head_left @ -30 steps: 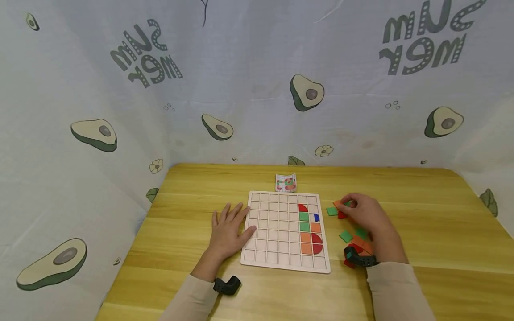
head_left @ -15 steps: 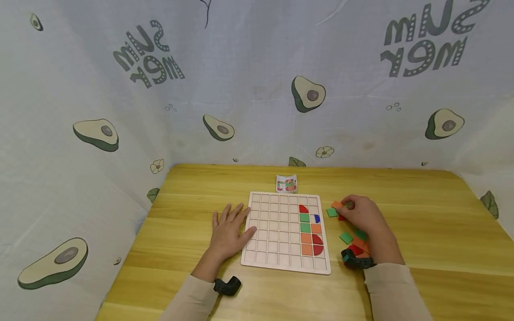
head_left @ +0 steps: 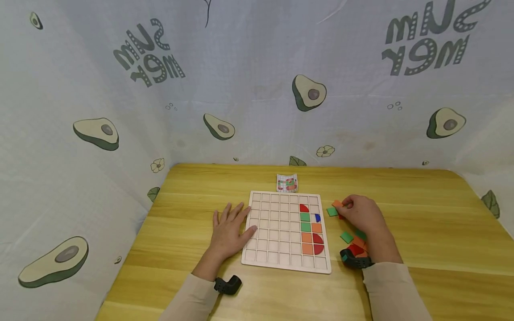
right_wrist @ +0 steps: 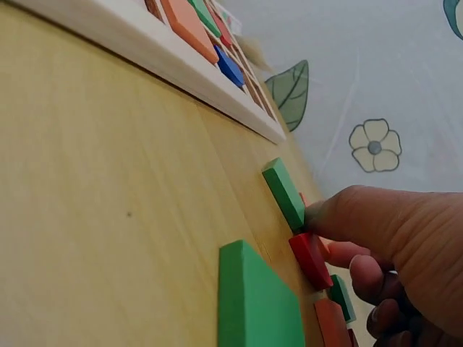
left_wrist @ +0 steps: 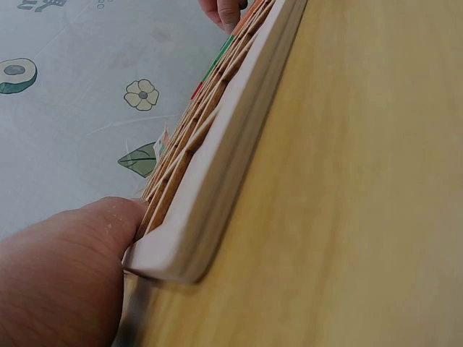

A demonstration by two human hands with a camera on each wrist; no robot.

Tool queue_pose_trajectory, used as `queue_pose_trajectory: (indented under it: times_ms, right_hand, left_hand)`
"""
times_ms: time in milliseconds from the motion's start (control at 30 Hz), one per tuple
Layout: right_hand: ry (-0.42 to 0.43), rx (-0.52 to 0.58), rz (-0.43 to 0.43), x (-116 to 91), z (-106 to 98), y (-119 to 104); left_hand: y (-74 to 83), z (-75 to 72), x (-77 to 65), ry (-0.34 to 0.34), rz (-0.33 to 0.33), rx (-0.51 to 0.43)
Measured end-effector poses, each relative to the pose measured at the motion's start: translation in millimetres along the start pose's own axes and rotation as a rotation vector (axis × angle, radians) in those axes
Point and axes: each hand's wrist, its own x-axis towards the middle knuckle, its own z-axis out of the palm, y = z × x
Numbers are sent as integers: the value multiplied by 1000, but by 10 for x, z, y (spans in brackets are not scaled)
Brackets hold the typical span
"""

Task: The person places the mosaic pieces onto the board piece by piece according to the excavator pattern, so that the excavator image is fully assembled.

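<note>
My left hand (head_left: 228,232) lies with spread fingers on the left edge of a pale wooden grid board (head_left: 274,232); in the left wrist view its thumb (left_wrist: 72,238) rests at the board's corner. Right of the board my right hand (head_left: 363,216) bends thumb and fingers down over a small group of tiles. There an orange tile (head_left: 337,203) shows at the fingertips, beside a green square tile (head_left: 332,211). In the right wrist view the thumb (right_wrist: 340,213) is right at a green tile (right_wrist: 284,194) and a red curved piece (right_wrist: 309,260). I cannot tell whether the fingers pinch a piece.
Red, green, orange and blue pieces sit in the board's right columns, among them a green tile (head_left: 305,217) and a blue piece (head_left: 317,218). A patterned card (head_left: 287,183) stands behind the board. More loose tiles, including a green square (head_left: 346,237), lie near the right wrist.
The right hand stays over the same tiles, its wrist shifting slightly left. A green piece seen by its fingers earlier is now hidden. The left hand and the board's pieces look unchanged.
</note>
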Motion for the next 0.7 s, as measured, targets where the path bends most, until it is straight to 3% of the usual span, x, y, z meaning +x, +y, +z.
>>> queue_pose_trajectory:
  times_ms: [267,467,700]
  right_hand:
    - [21,24,-50,6,43,-149]
    - [-25,52,-157,-5,173,-446]
    - [-81,9,-279,14,374,-674]
  left_hand:
    - [-7,1,9,3,1,1]
    - [3,-16,4,2,3,-2]
    - [15,-24,-3,2,3,-3]
